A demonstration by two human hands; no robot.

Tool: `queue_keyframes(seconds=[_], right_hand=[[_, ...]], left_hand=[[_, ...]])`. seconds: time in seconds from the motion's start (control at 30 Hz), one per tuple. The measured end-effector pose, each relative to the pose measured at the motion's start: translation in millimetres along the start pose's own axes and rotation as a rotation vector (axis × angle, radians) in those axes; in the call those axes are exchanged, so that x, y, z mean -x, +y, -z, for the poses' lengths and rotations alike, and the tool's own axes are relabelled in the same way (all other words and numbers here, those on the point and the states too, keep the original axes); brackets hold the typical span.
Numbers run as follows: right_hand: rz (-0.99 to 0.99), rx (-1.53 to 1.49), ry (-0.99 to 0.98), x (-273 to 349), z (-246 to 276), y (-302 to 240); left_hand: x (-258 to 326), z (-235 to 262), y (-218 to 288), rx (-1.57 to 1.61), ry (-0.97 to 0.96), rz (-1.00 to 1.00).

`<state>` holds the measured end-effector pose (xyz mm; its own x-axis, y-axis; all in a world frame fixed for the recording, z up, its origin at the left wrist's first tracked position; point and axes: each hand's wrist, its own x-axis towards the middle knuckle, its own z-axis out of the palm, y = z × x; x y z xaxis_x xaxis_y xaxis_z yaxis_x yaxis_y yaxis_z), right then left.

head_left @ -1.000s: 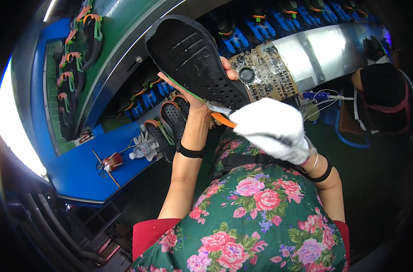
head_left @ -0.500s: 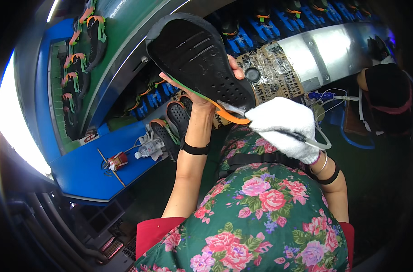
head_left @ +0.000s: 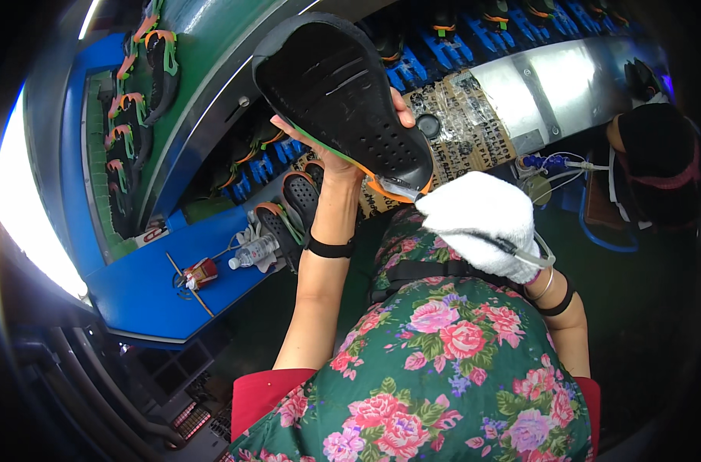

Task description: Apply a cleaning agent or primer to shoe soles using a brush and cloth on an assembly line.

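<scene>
My bare left hand (head_left: pixel 338 162) grips a black shoe (head_left: pixel 331 85) from beneath, its fingertips showing at the right side. The shoe's broad end tilts up and away; its narrower end, dotted with small holes, points toward me. Green and orange trim (head_left: pixel 381 188) runs along its lower left edge. In a white glove, my right hand (head_left: pixel 481 223) is closed round a corded hand tool. Its flat, shiny blade (head_left: pixel 399 189) touches the narrow end, between the orange trim and the black part. The tool's handle is mostly hidden by the glove; a grey cord (head_left: pixel 549 252) loops out at the wrist.
On the left, a blue table (head_left: pixel 150 289) bears a plastic bottle (head_left: pixel 254 252), a small red item and black perforated shoes (head_left: pixel 300 196). Behind the held shoe runs a machine's metal cover (head_left: pixel 566 85) and taped cardboard (head_left: pixel 473 115). More shoes (head_left: pixel 162 73) stand in a line at upper left.
The shoe has shifted slightly up and to the right. The blade now sits lower against its narrow end, and less of the orange trim's loop shows. My gloved hand has moved slightly down.
</scene>
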<state>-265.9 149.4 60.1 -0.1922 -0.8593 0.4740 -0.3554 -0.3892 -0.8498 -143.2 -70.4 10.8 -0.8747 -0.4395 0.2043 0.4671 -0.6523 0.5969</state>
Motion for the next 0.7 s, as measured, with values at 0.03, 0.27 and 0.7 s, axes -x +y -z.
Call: queue_keyframes(seconds=[0.03,0.27,0.7], right_hand=[[0.000,-0.001,-0.003,0,-1,-1],[0.076,0.046,-0.007,-1,0,-4],[-0.126,-0.103,0.211,8,8,8]], left_hand=[[0,-1,-1,0.063,-0.006,0.012],[-5,2,-11,0.028,0.087,-0.017],[-2,9,-19,0.051,0.055,0.048]])
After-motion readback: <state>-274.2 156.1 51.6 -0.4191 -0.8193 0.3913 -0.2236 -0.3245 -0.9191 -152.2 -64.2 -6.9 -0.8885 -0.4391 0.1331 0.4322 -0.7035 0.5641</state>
